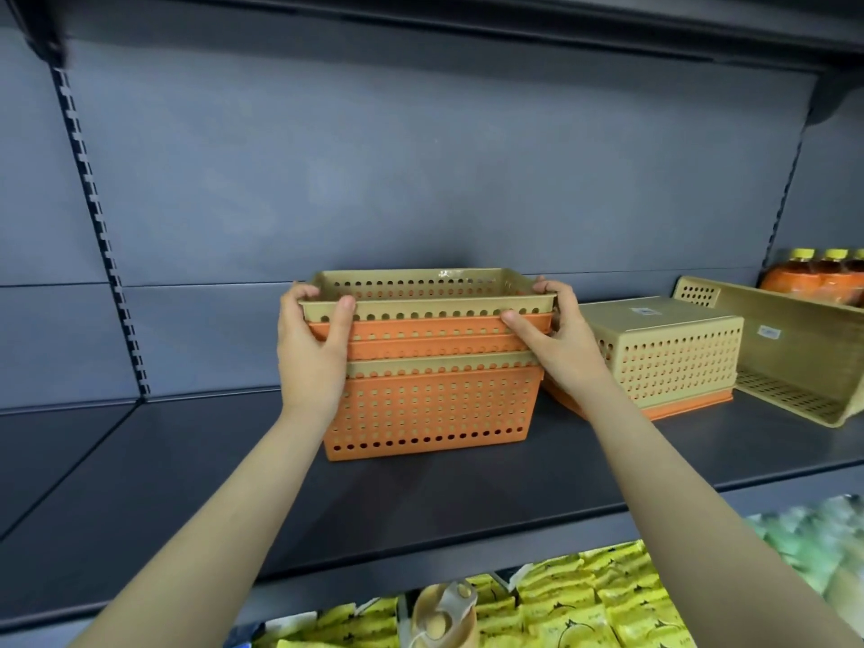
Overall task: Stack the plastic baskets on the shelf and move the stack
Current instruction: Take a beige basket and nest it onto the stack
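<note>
On the left, the dark shelf lies bare up to the slotted upright at the back panel, which leaves open room on that side for a stack to be shifted into. The left hand is curled around the left end of the stack of baskets, thumb pressed on the front rim of the beige top basket and fingers hooked over its side edge; the palm lies against the orange rims beneath. That grip looks chosen to steady the upper baskets while they settle into the ones below.

The stack stands upright near the middle of the shelf, an orange basket at the bottom resting on the shelf surface, with alternating beige and orange rims nested above it. The top basket sits slightly proud, so it is probably being pressed down or squared up.

The right hand mirrors the left, closed on the right end of the same top rim, thumb in front, fingers over the far corner. Holding both ends evenly should keep the nest from tilting.

Just beside it, an upturned beige basket rests over an orange one, not yet stacked. Further right, a beige basket tipped on its side lies, and bottles stand behind it.
</note>
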Tool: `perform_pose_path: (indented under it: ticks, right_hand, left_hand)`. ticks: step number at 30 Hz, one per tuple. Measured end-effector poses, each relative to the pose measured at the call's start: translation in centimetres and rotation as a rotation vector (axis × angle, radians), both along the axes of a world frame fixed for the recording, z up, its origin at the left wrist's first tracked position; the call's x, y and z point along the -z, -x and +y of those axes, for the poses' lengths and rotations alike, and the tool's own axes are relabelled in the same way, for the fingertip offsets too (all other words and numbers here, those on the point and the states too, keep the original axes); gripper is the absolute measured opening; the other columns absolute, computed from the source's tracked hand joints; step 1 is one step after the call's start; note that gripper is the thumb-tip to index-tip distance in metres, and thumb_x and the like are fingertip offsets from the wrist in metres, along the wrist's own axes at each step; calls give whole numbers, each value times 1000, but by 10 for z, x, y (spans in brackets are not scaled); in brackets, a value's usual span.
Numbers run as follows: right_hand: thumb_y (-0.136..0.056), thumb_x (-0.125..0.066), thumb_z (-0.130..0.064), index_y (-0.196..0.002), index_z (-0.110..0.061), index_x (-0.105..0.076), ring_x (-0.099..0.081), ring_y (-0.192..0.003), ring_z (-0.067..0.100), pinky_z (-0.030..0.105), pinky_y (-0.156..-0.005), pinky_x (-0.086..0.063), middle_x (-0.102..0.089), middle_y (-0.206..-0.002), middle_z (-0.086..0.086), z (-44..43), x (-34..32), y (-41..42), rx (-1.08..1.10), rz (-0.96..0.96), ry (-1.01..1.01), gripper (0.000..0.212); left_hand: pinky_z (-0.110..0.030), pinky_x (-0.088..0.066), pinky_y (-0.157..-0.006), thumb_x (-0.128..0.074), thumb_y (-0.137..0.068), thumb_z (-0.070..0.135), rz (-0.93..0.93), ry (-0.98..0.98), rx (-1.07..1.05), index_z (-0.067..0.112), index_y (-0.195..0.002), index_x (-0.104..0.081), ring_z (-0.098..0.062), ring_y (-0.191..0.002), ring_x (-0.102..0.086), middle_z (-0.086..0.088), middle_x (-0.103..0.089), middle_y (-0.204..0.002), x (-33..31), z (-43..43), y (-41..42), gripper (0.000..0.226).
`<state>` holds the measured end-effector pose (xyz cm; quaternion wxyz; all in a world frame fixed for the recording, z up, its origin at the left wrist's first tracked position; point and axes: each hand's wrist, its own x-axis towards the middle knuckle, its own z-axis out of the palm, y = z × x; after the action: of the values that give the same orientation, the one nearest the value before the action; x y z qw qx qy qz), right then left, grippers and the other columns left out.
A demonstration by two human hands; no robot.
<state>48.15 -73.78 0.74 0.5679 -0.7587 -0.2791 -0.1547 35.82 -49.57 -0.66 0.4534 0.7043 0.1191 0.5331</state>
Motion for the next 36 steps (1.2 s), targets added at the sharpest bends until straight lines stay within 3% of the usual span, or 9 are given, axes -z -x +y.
perform_pose_path:
  ticks: [3,6,12,17,20,24,31,33,36]
  right_hand:
    - [-83,-64,-58,-146,-33,-36,-46,-122,9,30,-99,-41,-52,-133,-17,-6,-9,5,-22,-3,29,73]
    - [-80,-57,-68,-155,-34,-21,-30,-145,11,36,-116,-31,-31,-160,-8,-13,-17,12,-15,-87,-10,90]
    - [-98,-48,-49,-156,-25,-24,-22,-148,6,24,-115,-19,-27,-162,-8,-47,-39,9,151,-223,-35,67]
    - [-97,-51,-50,-156,-23,-22,-25,-148,11,27,-114,-22,-29,-162,-4,-93,-35,-23,253,-173,-42,72]
    - [-95,-55,-50,-157,-24,-14,-25,-149,15,27,-110,-23,-26,-163,-1,-126,-28,-50,295,-109,-82,79]
    - [-92,-57,-53,-157,-19,-14,-23,-150,21,41,-119,-25,-22,-164,4,-173,-17,-98,370,-45,-83,85]
    - [-87,-58,-61,-156,-9,-20,-25,-149,32,47,-117,-25,-26,-162,13,-230,-2,-186,365,163,123,94]
    - [-85,-57,-65,-156,-9,-18,-31,-146,36,48,-114,-29,-30,-160,16,-237,4,-204,310,261,172,98]
    - [-85,-55,-67,-154,-8,-24,-41,-139,36,48,-110,-36,-42,-153,16,-240,11,-224,256,362,196,96]
  left_hand:
    - [-49,-31,-115,-56,-94,48,8,-110,-117,19,-137,-42,-24,-142,-39,-6,-42,-154,-4,-4,11,53]
    - [-45,-20,-121,-51,-98,42,-42,-306,-151,13,-143,-40,-25,-151,-24,-8,-29,-163,-9,-17,22,55]
    - [-34,-15,-121,-42,-102,42,29,-636,-36,17,-141,-48,-17,-153,-16,1,-33,-161,-31,-69,13,47]
    - [-27,-14,-121,-37,-104,30,113,-719,232,22,-140,-49,-9,-150,-23,6,-41,-156,-34,-134,-16,39]
    - [-27,-19,-121,-40,-104,23,121,-627,394,19,-141,-49,-10,-148,-27,4,-41,-156,-24,-179,-42,38]
    - [-27,-10,-121,-44,-104,28,305,-381,490,21,-153,-31,-9,-152,-14,6,-20,-165,-14,-229,-94,51]
    - [-49,-18,-122,-44,-99,52,598,166,373,16,-159,-3,-32,-154,-13,-10,-2,-168,6,-263,-185,82]
    - [-47,-23,-118,-38,-98,59,656,298,372,17,-160,-2,-32,-151,-22,-10,-10,-168,11,-268,-198,83]
    - [-39,-40,-103,-31,-101,56,600,387,401,23,-153,-30,-24,-124,-54,-7,-49,-150,14,-279,-209,61]
